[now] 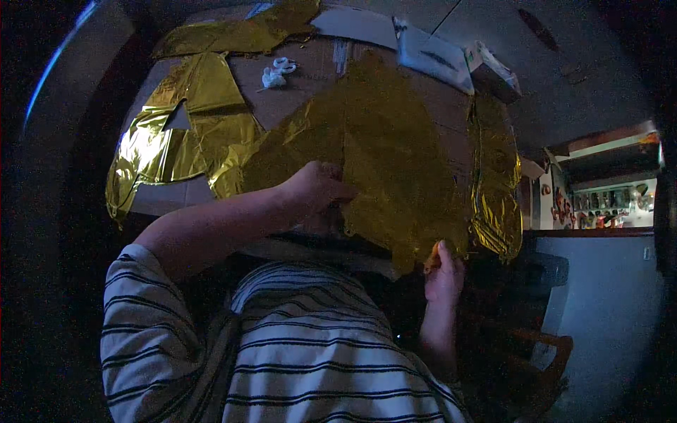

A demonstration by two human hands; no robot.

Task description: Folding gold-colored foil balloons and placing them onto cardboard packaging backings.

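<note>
A thin gold foil sheet point(395, 155) is spread before me across the cardboard-covered table. My left hand point(316, 186) reaches across my front, with its fingers closed at the sheet's left edge. At the near right corner my right hand point(446, 273) pinches the foil between thumb and fingers. To the left lies another gold foil piece point(218, 120), creased and shiny, with an angular gap in it. A crumpled strip of gold foil point(496, 183) hangs along the table's right side.
A small white bundle with loops point(277, 74) lies on the brown cardboard point(289, 106). More gold foil point(233, 37) covers the far left edge. A pale flat package point(434, 56) and a white box point(493, 70) are at the far right. A wooden chair point(557, 352) stands lower right.
</note>
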